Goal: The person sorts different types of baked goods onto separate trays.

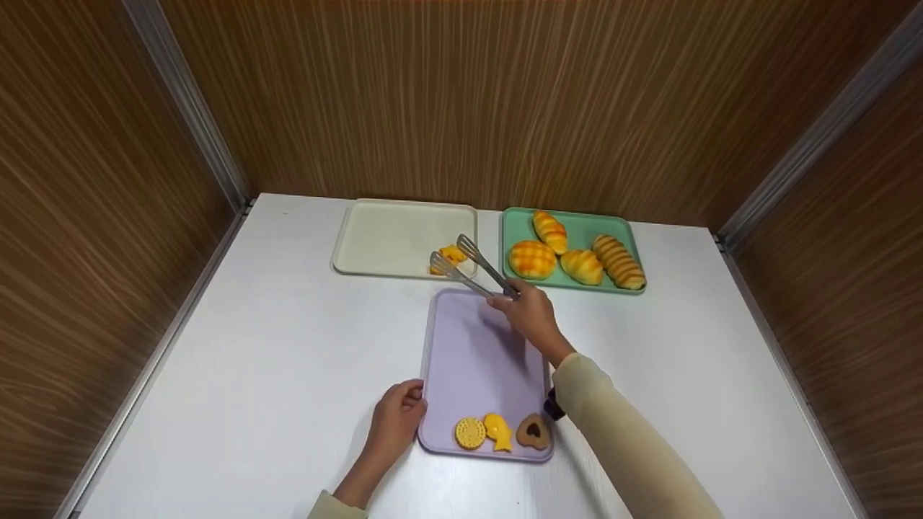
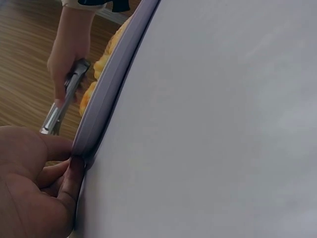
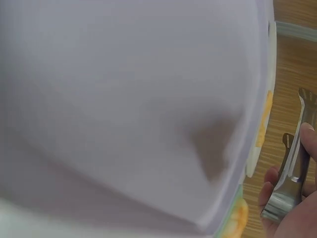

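Note:
My right hand grips metal tongs, their arms spread apart. The slotted ends overlap small yellow-orange pieces at the front right corner of the cream tray. At the left edge of the lilac tray, my left hand pinches the rim, as the left wrist view shows the fingers right on it. Along the near end of that tray lie a round yellow biscuit, a yellow fish-shaped piece and a brown heart-shaped cookie with a dark centre.
Beside the cream tray, a green tray bears a round checked bun, a striped long roll and two croissant-like breads. Wood-grain panels enclose the white table at the back and both sides.

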{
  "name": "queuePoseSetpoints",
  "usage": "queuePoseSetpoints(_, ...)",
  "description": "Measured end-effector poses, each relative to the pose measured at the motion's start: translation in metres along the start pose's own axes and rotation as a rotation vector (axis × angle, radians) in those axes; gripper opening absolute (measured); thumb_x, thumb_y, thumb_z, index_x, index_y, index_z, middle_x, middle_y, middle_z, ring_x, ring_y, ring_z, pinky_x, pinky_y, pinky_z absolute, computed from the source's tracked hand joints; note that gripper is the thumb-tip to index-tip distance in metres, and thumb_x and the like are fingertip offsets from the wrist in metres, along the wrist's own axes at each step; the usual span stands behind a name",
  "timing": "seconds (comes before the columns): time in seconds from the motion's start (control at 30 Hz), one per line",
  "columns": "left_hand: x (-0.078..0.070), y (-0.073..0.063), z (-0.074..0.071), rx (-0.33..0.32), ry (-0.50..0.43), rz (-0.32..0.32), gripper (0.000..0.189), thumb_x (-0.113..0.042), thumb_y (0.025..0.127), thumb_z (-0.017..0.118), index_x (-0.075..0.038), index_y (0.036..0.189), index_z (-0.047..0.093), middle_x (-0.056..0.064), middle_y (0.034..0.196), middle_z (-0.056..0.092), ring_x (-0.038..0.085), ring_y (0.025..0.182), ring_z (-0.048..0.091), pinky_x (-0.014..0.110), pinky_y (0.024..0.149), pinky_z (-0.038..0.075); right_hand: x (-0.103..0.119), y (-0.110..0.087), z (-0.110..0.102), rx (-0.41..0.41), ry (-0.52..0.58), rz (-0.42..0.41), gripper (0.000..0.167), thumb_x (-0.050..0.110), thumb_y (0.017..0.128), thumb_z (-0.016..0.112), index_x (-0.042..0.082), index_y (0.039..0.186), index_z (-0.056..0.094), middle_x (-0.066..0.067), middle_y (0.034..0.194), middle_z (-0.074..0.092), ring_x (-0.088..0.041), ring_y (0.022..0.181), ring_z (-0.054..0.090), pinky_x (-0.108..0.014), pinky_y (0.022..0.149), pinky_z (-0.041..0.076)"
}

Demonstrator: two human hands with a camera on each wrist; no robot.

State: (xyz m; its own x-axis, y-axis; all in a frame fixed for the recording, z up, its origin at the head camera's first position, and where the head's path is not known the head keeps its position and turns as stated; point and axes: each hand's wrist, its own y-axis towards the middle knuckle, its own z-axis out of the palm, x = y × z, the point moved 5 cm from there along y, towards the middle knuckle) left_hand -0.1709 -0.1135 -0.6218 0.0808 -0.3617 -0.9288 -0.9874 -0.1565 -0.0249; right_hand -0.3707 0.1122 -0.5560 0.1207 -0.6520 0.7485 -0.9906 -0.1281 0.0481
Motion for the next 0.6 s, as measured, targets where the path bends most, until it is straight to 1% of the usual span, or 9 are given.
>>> queuePoseSetpoints(0.07, 0.0, 0.0, 0.0, -0.001, -0.002, -0.001, 0.032, -0.006, 0.092, 0.063, 0.003, 0.122, 0.065, 0.009, 0.103, 0.064, 0.017, 0.094, 0.061, 0.027, 0.083, 0.056, 0.001, -0.005, -0.004, 0.002, 0.0, -0.018, 0.05, 0.037, 0.084, 0.081, 0.008, 0.123, 0.069, -0.006, 0.099, 0.069, -0.025, 0.088, 0.057, -0.04, 0.079, 0.049)
queuePoseSetpoints(0.17, 0.0, 0.001, 0.0, 0.002, 0.003, -0.003, 0.032, -0.006, 0.092, 0.063, 0.003, 0.122, 0.065, 0.009, 0.103, 0.064, 0.017, 0.094, 0.061, 0.027, 0.083, 0.055, 0.003, -0.016, -0.011, 0.021, 0.013, -0.057, 0.05, 0.036, 0.083, 0.081, 0.008, 0.122, 0.068, -0.007, 0.097, 0.067, -0.022, 0.084, 0.055, -0.036, 0.072, 0.047)
queuePoseSetpoints(0.27, 0.0, 0.001, 0.0, 0.004, -0.003, -0.016, 0.032, -0.006, 0.092, 0.062, 0.003, 0.123, 0.064, 0.009, 0.104, 0.063, 0.017, 0.094, 0.061, 0.028, 0.084, 0.055, 0.004, -0.029, -0.02, 0.053, 0.027, -0.107, 0.052, 0.036, 0.083, 0.082, 0.007, 0.124, 0.067, -0.011, 0.101, 0.068, -0.021, 0.082, 0.055, -0.033, 0.069, 0.048)
queuePoseSetpoints(0.33, 0.0, 0.0, 0.0, 0.005, -0.003, -0.019, 0.032, -0.006, 0.092, 0.062, 0.003, 0.123, 0.064, 0.009, 0.104, 0.063, 0.017, 0.094, 0.061, 0.028, 0.084, 0.055, 0.003, -0.038, -0.025, 0.077, 0.032, -0.121, 0.054, 0.038, 0.083, 0.082, 0.009, 0.126, 0.067, -0.013, 0.105, 0.069, -0.021, 0.084, 0.056, -0.033, 0.071, 0.049)
queuePoseSetpoints(0.4, 0.0, 0.0, 0.001, 0.005, -0.004, -0.022, 0.032, -0.006, 0.092, 0.062, 0.003, 0.123, 0.064, 0.009, 0.104, 0.064, 0.017, 0.094, 0.061, 0.028, 0.084, 0.055, 0.0, -0.047, -0.031, 0.102, 0.031, -0.128, 0.057, 0.04, 0.083, 0.082, 0.009, 0.128, 0.066, -0.015, 0.111, 0.07, -0.022, 0.088, 0.057, -0.035, 0.075, 0.052)
queuePoseSetpoints(0.6, -0.001, 0.0, 0.0, 0.0, 0.004, -0.018, 0.031, -0.005, 0.092, 0.063, 0.003, 0.122, 0.065, 0.009, 0.103, 0.064, 0.018, 0.094, 0.061, 0.029, 0.084, 0.056, -0.016, -0.073, -0.043, 0.148, -0.025, -0.135, 0.057, 0.039, 0.082, 0.082, 0.01, 0.128, 0.066, -0.014, 0.115, 0.07, -0.024, 0.095, 0.06, -0.042, 0.084, 0.054)
